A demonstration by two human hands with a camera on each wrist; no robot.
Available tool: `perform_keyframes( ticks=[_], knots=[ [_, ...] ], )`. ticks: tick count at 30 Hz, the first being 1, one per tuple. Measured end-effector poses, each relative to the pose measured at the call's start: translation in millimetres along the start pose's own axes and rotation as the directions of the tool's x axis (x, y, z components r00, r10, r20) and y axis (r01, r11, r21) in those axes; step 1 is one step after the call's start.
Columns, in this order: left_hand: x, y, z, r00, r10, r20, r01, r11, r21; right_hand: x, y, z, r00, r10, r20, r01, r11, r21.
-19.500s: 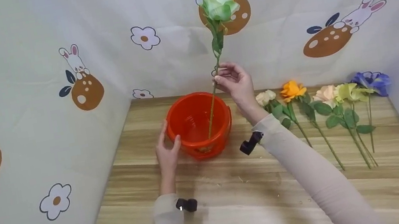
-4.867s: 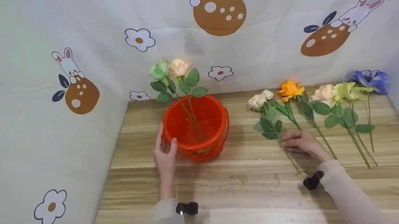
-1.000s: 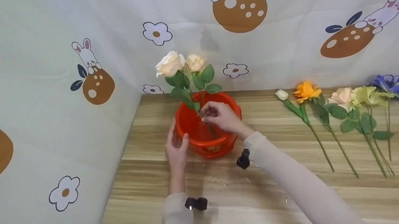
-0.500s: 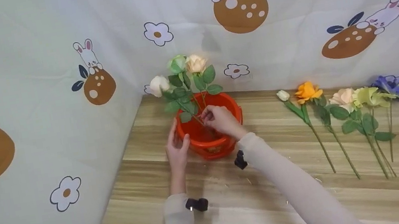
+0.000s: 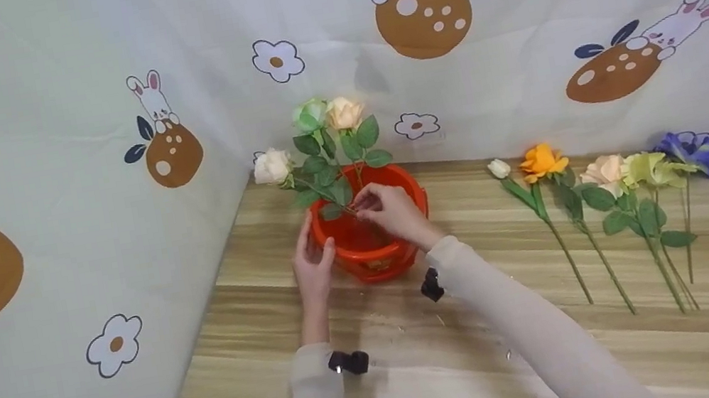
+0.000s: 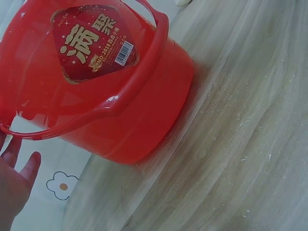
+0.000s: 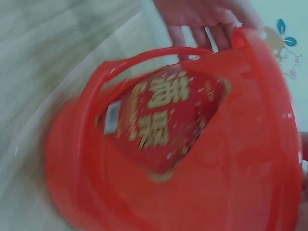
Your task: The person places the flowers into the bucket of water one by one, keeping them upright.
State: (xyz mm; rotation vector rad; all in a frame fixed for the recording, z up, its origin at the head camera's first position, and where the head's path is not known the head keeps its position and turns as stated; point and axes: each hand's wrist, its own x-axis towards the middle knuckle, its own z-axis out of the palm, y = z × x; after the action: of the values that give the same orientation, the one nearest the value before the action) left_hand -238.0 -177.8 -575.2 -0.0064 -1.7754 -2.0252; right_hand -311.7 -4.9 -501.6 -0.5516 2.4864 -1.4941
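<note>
A red bucket (image 5: pixel 376 264) stands on the wooden table, its printed label (image 6: pixel 94 41) showing in the left wrist view. My left hand (image 5: pixel 313 263) rests against the bucket's left side with spread, fairly straight fingers. Over the bucket's mouth, my right hand (image 5: pixel 392 210) pinches the stem of a cream-white rose (image 5: pixel 272 167), which leans left past the rim. A green rose (image 5: pixel 310 115) and a peach rose (image 5: pixel 346 112) rise from the bucket against its back rim. The lower end of the white rose's stem is hidden behind my right hand.
On the right of the table (image 5: pixel 259 316) lie a white tulip-like bud (image 5: pixel 499 167), an orange flower (image 5: pixel 543 161), a peach flower (image 5: pixel 604 174), a yellow-green flower (image 5: pixel 656 170) and a blue-purple flower (image 5: pixel 696 152). Patterned cloth walls (image 5: pixel 334 80) surround the table.
The white rose was taken from the table into the bucket and, over the last second, has tipped left and down. The green and peach roses entered the bucket earlier. My left hand stayed.
</note>
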Motion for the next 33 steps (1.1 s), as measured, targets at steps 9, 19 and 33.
perform_keyframes(
  ticks=[9,19,33],
  knots=[
    [-14.1,26.4,2.2,0.998,-0.056,0.002,0.055,0.996,0.064,-5.1,1.3,11.0,0.972,0.120,0.203,-0.029,0.916,-0.401],
    [-15.0,29.4,2.6,0.997,-0.077,-0.003,0.077,0.995,0.062,-6.8,1.2,12.7,1.000,0.024,-0.009,-0.026,0.949,-0.315],
    [-0.4,0.4,-1.0,0.997,-0.067,-0.036,0.070,0.996,0.063,-15.4,0.1,-16.6,0.961,-0.094,-0.259,0.163,0.953,0.257]
  ],
)
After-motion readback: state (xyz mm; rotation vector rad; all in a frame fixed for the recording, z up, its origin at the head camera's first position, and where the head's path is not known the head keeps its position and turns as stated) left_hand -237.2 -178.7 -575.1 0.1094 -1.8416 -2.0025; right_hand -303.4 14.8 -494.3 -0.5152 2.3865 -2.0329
